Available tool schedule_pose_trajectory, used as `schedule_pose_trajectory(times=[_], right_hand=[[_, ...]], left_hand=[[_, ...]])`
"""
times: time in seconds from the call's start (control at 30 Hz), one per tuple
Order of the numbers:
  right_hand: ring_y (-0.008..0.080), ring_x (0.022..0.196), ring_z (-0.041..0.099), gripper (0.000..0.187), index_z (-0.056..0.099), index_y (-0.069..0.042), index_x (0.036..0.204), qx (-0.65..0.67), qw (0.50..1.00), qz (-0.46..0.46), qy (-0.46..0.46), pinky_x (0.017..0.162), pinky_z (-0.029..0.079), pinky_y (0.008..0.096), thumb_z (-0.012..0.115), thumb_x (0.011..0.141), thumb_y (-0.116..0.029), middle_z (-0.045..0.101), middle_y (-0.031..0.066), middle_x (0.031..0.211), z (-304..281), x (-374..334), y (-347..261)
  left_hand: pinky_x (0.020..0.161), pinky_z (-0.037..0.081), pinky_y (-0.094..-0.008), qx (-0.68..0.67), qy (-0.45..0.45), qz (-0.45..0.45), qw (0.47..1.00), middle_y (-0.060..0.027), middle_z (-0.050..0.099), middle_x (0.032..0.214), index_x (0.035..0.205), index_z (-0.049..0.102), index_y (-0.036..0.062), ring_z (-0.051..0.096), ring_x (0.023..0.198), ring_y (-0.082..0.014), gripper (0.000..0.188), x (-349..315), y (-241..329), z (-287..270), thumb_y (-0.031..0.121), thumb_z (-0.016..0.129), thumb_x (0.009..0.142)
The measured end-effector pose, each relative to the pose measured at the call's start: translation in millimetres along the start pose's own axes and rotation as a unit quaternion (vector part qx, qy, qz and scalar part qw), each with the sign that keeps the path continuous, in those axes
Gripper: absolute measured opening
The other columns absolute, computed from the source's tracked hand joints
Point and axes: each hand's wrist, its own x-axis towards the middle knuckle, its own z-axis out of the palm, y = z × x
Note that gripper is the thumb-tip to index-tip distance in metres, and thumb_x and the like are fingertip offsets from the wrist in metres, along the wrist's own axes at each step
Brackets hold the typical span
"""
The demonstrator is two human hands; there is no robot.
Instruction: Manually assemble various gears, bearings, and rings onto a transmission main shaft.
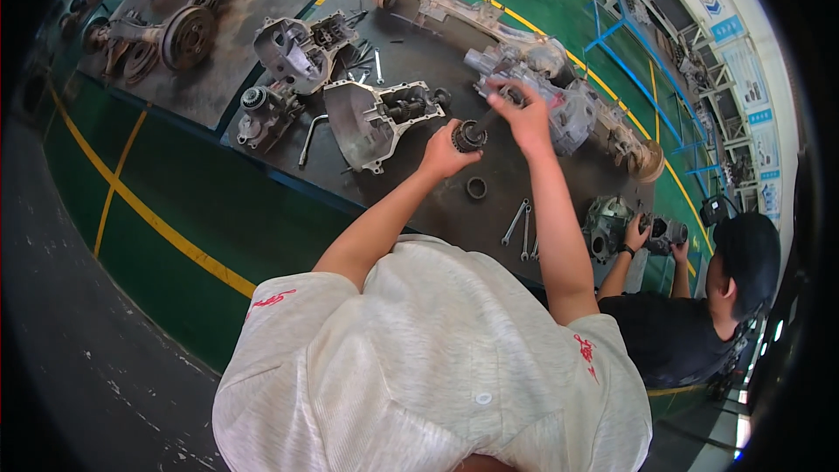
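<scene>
My left hand (pixel 448 153) is closed around the geared end of a dark metal gear shaft (pixel 482 125), held tilted above the workbench. My right hand (pixel 527 118) curls its thumb and fingers about the shaft's upper end; the exact contact is partly hidden. Below the shaft, a dark metal ring (pixel 476 188) lies on the bench. Left of my left hand sits an opened gearbox housing (pixel 354 122) with gears inside. Just beyond my right hand is a grey gearbox casing (pixel 572 118) on a long axle assembly (pixel 463 13).
Combination wrenches (pixel 516 221) lie right of the ring. Another opened housing (pixel 297 52), a smaller gear unit (pixel 265 114) and a bent wrench (pixel 308 142) are at left. A co-worker (pixel 690 323) at right handles a metal casing (pixel 669 232). A second bench (pixel 218 79) carries axle parts.
</scene>
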Motion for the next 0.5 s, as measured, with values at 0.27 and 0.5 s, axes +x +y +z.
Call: schedule_pose_trajectory(times=[0.27,0.5], right_hand=[[0.007,0.072,0.058,0.038,0.072,-0.006,0.116,0.138,0.964,0.118,0.194,0.061,0.041,0.0224,0.079,0.091,-0.034,0.067,-0.001,0.085,-84,4,37],[0.0075,0.049,0.046,0.044,0.061,-0.006,0.114,0.089,0.876,0.463,0.106,0.04,0.03,0.0245,0.082,0.076,-0.01,0.055,-0.0007,0.068,-26,-154,298]], left_hand=[[0.087,0.056,-0.0416,-0.023,0.025,0.002,0.999,-0.0167,0.075,0.101,0.11,0.065,0.0046,0.073,0.098,-0.0337,0.059,11,0,-3,0.032,0.09,0.065],[0.091,0.054,-0.0357,-0.022,-0.022,-0.036,0.999,-0.0108,0.074,0.102,0.119,0.062,0.0007,0.071,0.094,-0.0208,0.062,12,7,-21,0.023,0.09,0.069]])
